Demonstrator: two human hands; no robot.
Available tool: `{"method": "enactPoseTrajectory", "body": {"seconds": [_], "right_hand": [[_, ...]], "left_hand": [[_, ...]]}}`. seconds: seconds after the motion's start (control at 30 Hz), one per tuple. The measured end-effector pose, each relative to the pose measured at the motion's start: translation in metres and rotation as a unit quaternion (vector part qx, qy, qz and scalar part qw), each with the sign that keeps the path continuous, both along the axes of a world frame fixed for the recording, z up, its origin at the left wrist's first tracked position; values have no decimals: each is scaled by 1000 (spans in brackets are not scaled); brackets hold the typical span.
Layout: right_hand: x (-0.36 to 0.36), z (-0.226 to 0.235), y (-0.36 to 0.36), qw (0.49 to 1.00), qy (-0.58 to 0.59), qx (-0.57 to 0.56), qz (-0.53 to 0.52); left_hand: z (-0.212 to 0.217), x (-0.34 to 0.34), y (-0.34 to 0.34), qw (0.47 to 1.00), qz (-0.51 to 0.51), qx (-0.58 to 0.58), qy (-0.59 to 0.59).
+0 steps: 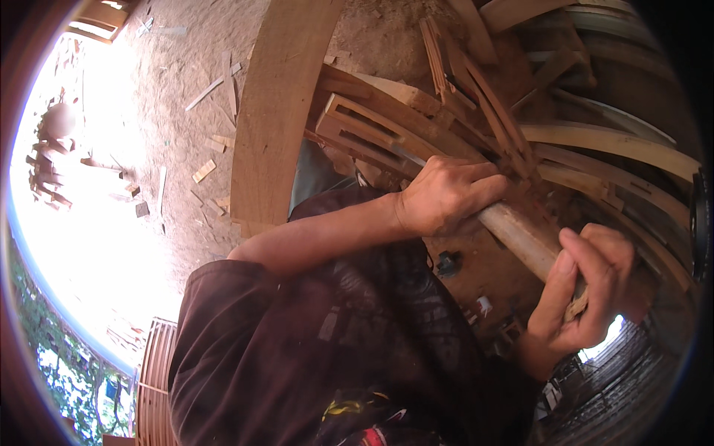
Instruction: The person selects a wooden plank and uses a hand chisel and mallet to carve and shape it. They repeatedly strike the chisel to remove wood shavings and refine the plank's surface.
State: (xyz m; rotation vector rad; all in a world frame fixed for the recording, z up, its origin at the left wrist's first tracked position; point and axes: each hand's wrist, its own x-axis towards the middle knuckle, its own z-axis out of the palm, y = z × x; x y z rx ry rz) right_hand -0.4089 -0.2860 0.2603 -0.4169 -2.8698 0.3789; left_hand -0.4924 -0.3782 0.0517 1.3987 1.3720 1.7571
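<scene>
My left hand (450, 195) is wrapped round the front part of a chisel-like tool with a thick, worn wooden handle (520, 239). From under that hand a narrow grey metal blade (407, 154) reaches to a wooden piece (343, 135) with two long slots cut in its end. The blade's tip lies by one slot; how deep it goes I cannot tell. At the handle's rear end, my right hand (587, 286) closes with thumb and fingers round the wood. The handle slants from the slotted piece down to the right.
A wide curved plank (275, 111) stands on the left of the slotted piece. Several curved wooden parts (610, 141) are piled at the right. Wood offcuts (203, 171) lie scattered over the dirt floor (178, 82). A slatted wooden piece (155, 379) is at lower left.
</scene>
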Motion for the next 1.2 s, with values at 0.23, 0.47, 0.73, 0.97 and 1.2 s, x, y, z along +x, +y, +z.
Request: {"method": "enactPoseTrajectory", "body": {"seconds": [0.23,0.47,0.73,0.97,1.2], "right_hand": [[0,-2,9,998,0,50,-45],[-8,-49,-13,999,14,-13,51],[112,-128,11,986,39,-58,-154],[35,-38,-9,997,36,6,-61],[-2,-73,-22,996,72,37,34]], "left_hand": [[3,-1,18,1000,4,5,-7],[-59,11,0,995,66,10,-78],[-73,29,17,990,-6,-71,119],[-22,14,11,998,19,-40,45],[-65,10,-3,995,67,-64,-37]]}}
